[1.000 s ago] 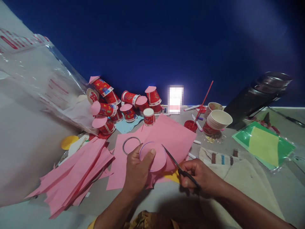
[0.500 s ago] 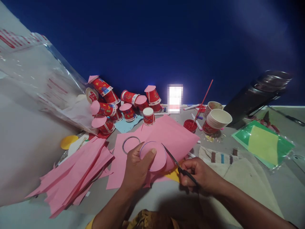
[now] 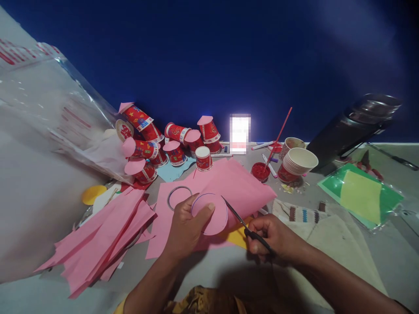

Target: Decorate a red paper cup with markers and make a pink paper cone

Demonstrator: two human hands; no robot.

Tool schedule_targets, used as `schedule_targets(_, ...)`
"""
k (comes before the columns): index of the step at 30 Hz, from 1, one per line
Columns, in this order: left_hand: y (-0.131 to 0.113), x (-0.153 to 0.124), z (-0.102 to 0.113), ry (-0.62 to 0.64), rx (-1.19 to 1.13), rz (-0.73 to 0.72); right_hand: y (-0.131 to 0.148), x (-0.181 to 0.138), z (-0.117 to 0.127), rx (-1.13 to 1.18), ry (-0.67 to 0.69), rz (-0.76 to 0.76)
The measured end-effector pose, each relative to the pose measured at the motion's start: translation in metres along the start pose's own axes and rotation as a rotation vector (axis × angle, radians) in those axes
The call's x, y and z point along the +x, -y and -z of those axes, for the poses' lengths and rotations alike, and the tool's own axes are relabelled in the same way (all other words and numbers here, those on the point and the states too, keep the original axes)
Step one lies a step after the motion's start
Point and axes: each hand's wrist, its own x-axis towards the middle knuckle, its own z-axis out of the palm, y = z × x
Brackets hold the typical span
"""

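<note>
The left hand (image 3: 186,226) pinches a round pink paper circle (image 3: 211,213), thumb on top and fingers closed under it. The right hand (image 3: 275,237) is curled tight around the dark handles of thin scissors (image 3: 240,222), whose pointy blades touch the circle's edge. The circle is partly cut from a big flat pink sheet (image 3: 238,187). To the left lie long floppy pink paper scraps (image 3: 101,235). Farther back lie shiny red paper cups (image 3: 176,148) with pink tops, and a stack of white cups (image 3: 296,163).

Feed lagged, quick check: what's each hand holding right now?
Left hand: closed on the pink paper sheet, thumb on its drawn circle.
Right hand: closed on the black-handled metal scissors, blades at the circle.
</note>
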Motion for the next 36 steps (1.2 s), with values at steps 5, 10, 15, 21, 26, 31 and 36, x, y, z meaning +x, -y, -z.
schedule_targets(5, 0.0, 0.0, 0.001, 0.012, -0.026, 0.026, 0.001, -0.001, 0.001, 0.001, -0.001, 0.0)
schedule_targets(10, 0.006, 0.0, 0.005, 0.019, -0.035, 0.033, 0.002, -0.002, 0.002, 0.005, 0.012, 0.001)
schedule_targets(15, 0.01, 0.002, 0.007, 0.037, -0.09, 0.06, 0.0, -0.002, 0.003, 0.009, 0.02, -0.001)
schedule_targets(21, 0.011, 0.003, 0.007, 0.071, -0.036, 0.049, -0.005, -0.001, 0.006, 0.021, 0.035, 0.014)
schedule_targets(26, 0.01, 0.003, 0.008, 0.101, -0.004, 0.056, -0.004, -0.001, 0.007, 0.017, 0.043, 0.029)
schedule_targets(31, 0.006, 0.003, 0.01, 0.116, 0.047, 0.049, 0.001, -0.004, 0.008, 0.005, 0.039, 0.008)
schedule_targets(36, 0.0, 0.004, 0.009, 0.12, 0.063, 0.048, 0.005, -0.006, 0.008, 0.021, 0.045, -0.028)
